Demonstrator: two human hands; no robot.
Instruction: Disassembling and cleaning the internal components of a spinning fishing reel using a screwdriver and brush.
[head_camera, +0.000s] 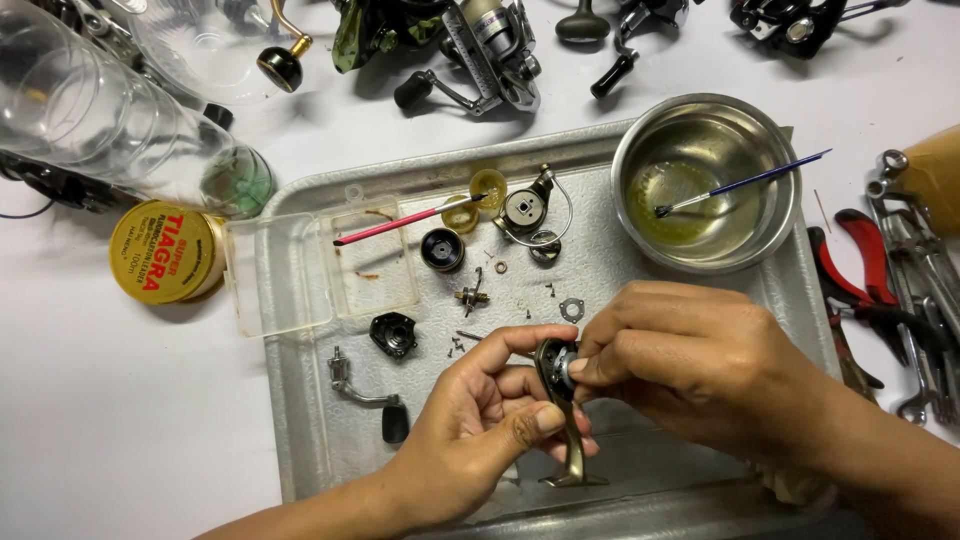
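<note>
My left hand (478, 425) grips a bronze fishing-reel body (562, 400) by its stem, holding it upright over a metal tray (300, 400). My right hand (690, 365) pinches the dark round part at the top of that reel body with its fingertips. On the tray lie small reel parts: a black cover plate (393, 334), a crank handle with a black knob (368, 393), a black round cap (442, 249), a geared shaft (472, 295), a rotor with a wire bail (528, 212), several screws and washers.
A steel bowl (775, 160) of yellowish liquid holds a blue-handled brush (750, 182). A pink brush (400, 223) rests on a clear plastic box (300, 275). A yellow line spool (165, 252), clear cups (90, 110), other reels (470, 50) and red-handled pliers (865, 275) surround the tray.
</note>
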